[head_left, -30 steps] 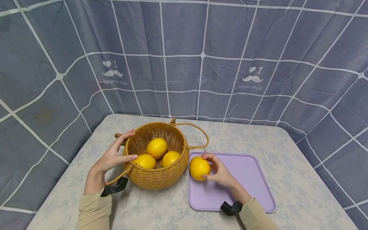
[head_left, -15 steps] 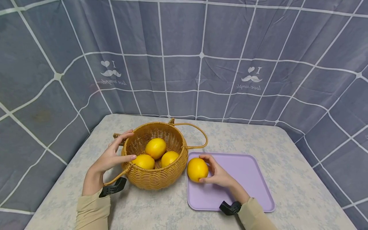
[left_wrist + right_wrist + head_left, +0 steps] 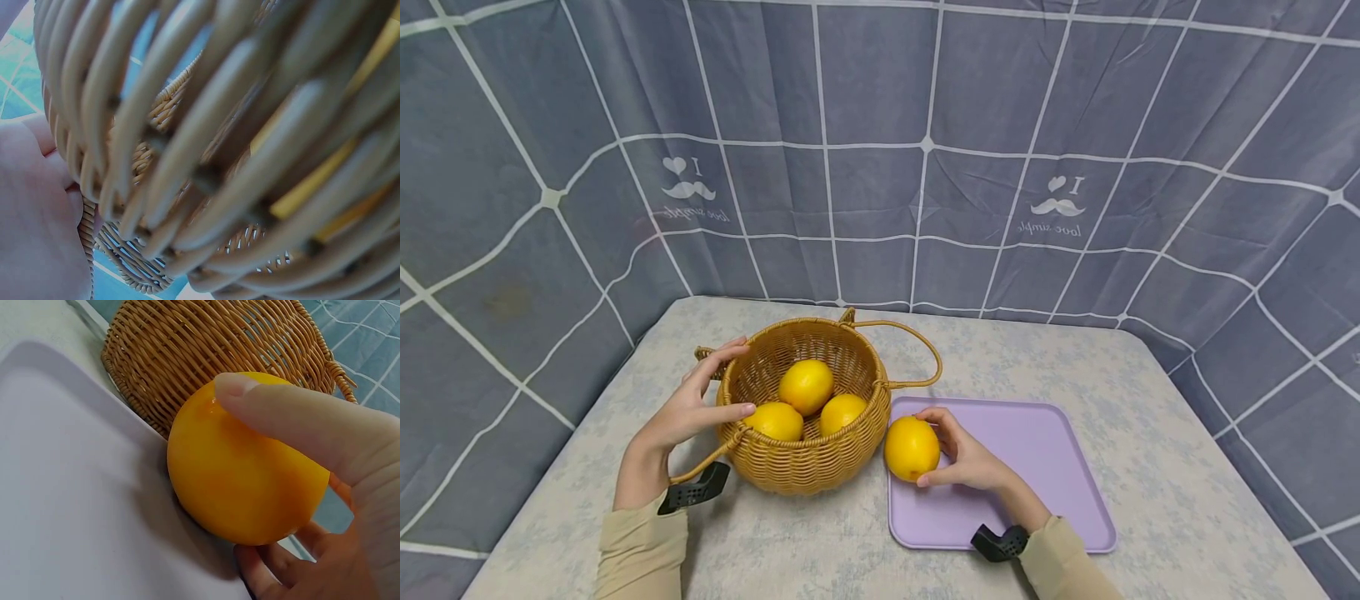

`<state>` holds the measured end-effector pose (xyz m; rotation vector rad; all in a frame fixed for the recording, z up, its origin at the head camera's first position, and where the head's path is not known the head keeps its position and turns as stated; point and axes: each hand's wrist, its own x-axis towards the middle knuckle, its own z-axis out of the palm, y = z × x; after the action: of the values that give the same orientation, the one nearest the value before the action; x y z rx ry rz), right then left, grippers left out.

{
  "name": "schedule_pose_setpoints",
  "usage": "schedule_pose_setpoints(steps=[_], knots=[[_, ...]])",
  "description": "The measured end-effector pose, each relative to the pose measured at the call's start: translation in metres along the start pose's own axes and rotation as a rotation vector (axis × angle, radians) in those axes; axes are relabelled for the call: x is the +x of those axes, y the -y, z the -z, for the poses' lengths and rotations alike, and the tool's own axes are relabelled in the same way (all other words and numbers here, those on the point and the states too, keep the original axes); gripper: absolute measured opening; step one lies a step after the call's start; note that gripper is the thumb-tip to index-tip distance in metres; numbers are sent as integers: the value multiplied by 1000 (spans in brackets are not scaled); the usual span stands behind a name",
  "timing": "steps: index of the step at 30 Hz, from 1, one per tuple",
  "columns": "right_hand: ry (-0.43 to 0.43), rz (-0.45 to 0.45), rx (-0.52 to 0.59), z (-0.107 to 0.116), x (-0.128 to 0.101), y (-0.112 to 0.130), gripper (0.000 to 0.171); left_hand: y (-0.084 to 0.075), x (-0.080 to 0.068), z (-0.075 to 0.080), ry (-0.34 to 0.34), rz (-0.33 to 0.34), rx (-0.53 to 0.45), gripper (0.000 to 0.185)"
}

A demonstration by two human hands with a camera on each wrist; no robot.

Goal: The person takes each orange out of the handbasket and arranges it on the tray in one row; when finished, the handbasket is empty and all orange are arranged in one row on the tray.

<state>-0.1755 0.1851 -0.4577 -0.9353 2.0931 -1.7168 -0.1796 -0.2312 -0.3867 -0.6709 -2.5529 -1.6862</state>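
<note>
A round wicker basket (image 3: 808, 462) stands left of centre in the head view. Inside lie three yellow-orange citrus fruits that look like oranges (image 3: 807, 387). My left hand (image 3: 688, 412) holds the basket's left side, with the thumb and fingertips over its rim; in the left wrist view the palm is beside the weave. My right hand (image 3: 966, 458) grips another orange (image 3: 912, 448) between thumb and fingers. That orange is at the left edge of the lilac tray (image 3: 1030, 479), close to the basket. In the right wrist view, the thumb lies across it.
The basket's looped handles stick out, one handle (image 3: 936, 354) reaching right toward the tray's back corner. A pale patterned cloth (image 3: 820, 542) covers the table. Grey-blue gridded curtains (image 3: 880, 192) hang behind and at both sides.
My right hand has shifted the orange slightly left and toward me, along the tray's left edge. The left hand and the basket keep the same place relative to the table.
</note>
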Motion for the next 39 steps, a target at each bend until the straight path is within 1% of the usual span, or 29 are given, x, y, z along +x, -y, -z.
schedule_pose_setpoints(steps=[5,14,18,22,25,28,31,35,39], knots=[[-23,-45,-33,-4,0,20,83,0,0,0,0,0,-6,75],[-31,-58,-81,-7,0,27,85,1,0,0,-2,7,6,75],[-34,-64,-99,-6,1,24,84,1,0,-1,-4,5,7,75],[-43,-73,-117,-3,2,10,82,1,0,-1,-4,-1,7,75],[-49,-91,-152,2,2,-1,81,1,0,-1,-3,-4,6,75],[-47,-95,-187,7,3,-1,79,0,0,-1,-3,-6,3,75],[-41,-82,-197,10,3,7,78,0,0,-1,-3,-10,1,74],[-45,-48,-203,12,2,32,76,-1,0,-1,-1,-10,-4,74],[-52,-20,-238,15,2,57,72,-1,-1,-2,-1,-7,-11,74]])
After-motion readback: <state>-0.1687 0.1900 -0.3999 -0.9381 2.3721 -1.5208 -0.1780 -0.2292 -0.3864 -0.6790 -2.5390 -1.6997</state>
